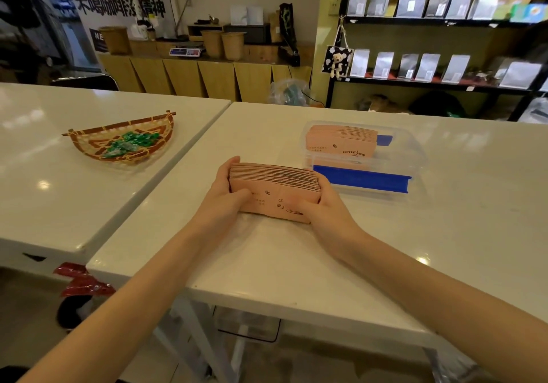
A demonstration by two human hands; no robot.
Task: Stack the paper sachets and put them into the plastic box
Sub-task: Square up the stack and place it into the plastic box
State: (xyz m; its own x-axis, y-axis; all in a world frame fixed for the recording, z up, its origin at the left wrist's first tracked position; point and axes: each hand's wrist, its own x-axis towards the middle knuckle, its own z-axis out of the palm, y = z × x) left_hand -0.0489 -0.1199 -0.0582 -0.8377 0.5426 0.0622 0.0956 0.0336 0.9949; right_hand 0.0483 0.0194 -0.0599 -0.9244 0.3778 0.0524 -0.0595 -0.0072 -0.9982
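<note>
Two hands on one stack of pink paper sachets [275,193], stood on edge on the white table [267,264], near its middle. Left hand [229,196] clamped around the stack's left end, fingers over the top-left corner, thumb across the front face. Right hand [321,205] clamped around the right end, fingers behind, thumb on the front lower right. Stack squeezed between both, bottom edge touching the tabletop. Individual sachet count: too many thin edges to tell.

One clear plastic box [415,157] just right of and behind the held stack, apart from it. Inside: one second stack of pink sachets [341,142], leaning in the left half, "COFFEE" print readable on the front. Two blue pieces at the box: one long blue strip [361,179] along the near edge, one small blue patch [384,139] behind the inner stack. Can't tell whether clips or tape.

Two white tables total, second table [74,205] abutting on the left. On it: one woven basket [124,142] holding green-wrapped sweets [130,144], count unclear.

One red wrapper-like object [84,280] below the left table's edge.

Black shelving [444,24] at the back right, two rows of foil pouches visible.
</note>
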